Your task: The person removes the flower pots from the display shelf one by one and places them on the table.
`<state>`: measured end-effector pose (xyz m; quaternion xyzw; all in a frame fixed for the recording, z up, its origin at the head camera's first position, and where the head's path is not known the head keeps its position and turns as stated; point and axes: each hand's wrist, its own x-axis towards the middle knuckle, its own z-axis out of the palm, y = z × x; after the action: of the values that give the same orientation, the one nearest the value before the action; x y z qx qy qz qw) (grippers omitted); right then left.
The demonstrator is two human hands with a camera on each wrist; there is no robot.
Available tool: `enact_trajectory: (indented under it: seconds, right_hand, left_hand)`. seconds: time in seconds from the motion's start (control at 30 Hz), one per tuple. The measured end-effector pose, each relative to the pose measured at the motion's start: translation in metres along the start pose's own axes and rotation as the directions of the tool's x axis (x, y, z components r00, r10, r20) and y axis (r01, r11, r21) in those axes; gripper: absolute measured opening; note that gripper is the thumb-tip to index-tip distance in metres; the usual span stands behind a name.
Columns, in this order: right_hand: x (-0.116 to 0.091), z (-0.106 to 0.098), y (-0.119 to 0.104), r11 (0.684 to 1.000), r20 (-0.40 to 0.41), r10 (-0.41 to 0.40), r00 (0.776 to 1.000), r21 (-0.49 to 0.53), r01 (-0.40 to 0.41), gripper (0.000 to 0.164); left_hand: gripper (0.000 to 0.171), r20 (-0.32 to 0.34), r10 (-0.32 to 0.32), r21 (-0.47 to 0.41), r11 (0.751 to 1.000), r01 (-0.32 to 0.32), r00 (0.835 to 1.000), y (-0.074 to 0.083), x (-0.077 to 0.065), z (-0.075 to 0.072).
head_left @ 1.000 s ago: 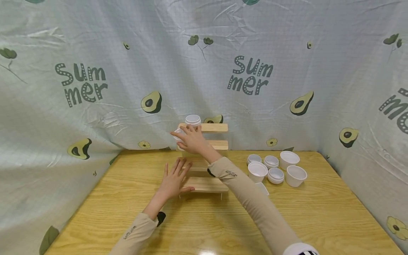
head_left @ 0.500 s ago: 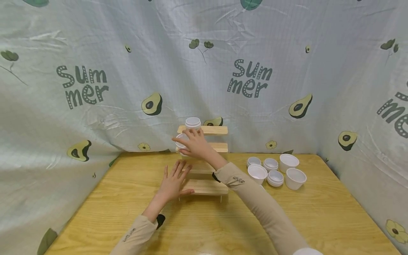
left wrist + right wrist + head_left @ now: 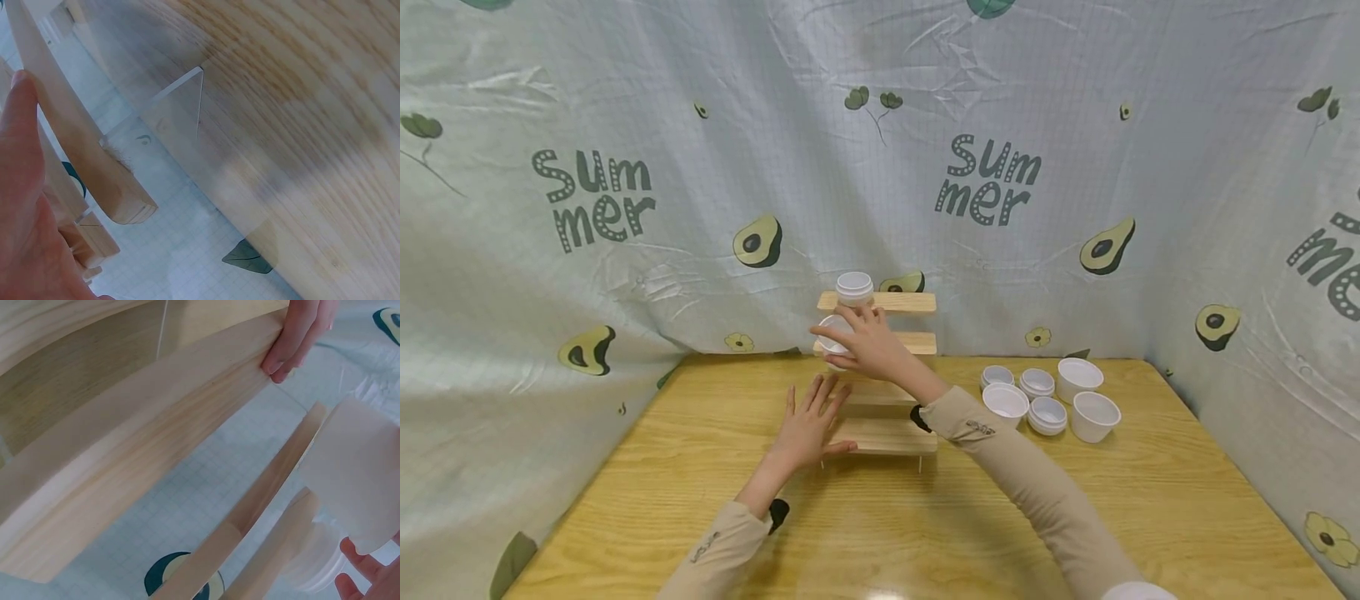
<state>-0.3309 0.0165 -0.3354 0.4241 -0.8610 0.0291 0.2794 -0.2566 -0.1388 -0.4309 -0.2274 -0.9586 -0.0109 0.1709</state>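
My right hand (image 3: 874,343) holds a white plastic cup (image 3: 832,325) between thumb and fingers, at the left end of the second-highest board of a stepped wooden rack (image 3: 895,437). In the right wrist view, the white cup (image 3: 356,475) overlaps the end of a board, and the fingertips lie near its lower edge. A round white jar (image 3: 854,287) stands on the top board, just behind that hand. My left hand (image 3: 803,429) rests against the rack's left side, fingers spread and fairly straight. Its thumb (image 3: 22,100) touches a board's edge in the left wrist view.
Several white cups and jars stand grouped on the wooden table (image 3: 700,475) right of the rack, including a tall cup (image 3: 1096,417) and a low jar (image 3: 1047,416). A printed curtain (image 3: 880,183) hangs behind. Clear supports (image 3: 181,94) carry the rack's boards.
My right hand has shifted a little right and down relative to the rack, bringing the cup farther over the second-highest board. The left hand has stayed in place.
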Motion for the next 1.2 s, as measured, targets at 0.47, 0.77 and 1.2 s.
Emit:
enact_trajectory:
  seconds: [0.47, 0.77, 1.2]
  right_hand:
    - [-0.02, -0.008, 0.009, 1.0, 0.002, 0.017, 1.0, 0.008, -0.017, 0.047]
    - [-0.035, -0.012, 0.017, 0.999, -0.012, 0.029, 1.0, 0.021, -0.029, 0.048]
    - [-0.055, -0.011, 0.027, 0.998, -0.003, 0.069, 0.998, -0.004, -0.069, 0.048]
  left_hand:
    - [0.087, 0.03, -0.001, 0.017, 1.0, 0.001, 1.0, -0.001, 0.002, 0.0]
    - [0.087, 0.022, -0.008, 0.007, 1.0, 0.008, 1.0, 0.0, 0.002, 0.001]
    - [0.088, 0.048, -0.028, -0.014, 0.999, 0.029, 0.998, -0.001, 0.003, 0.0]
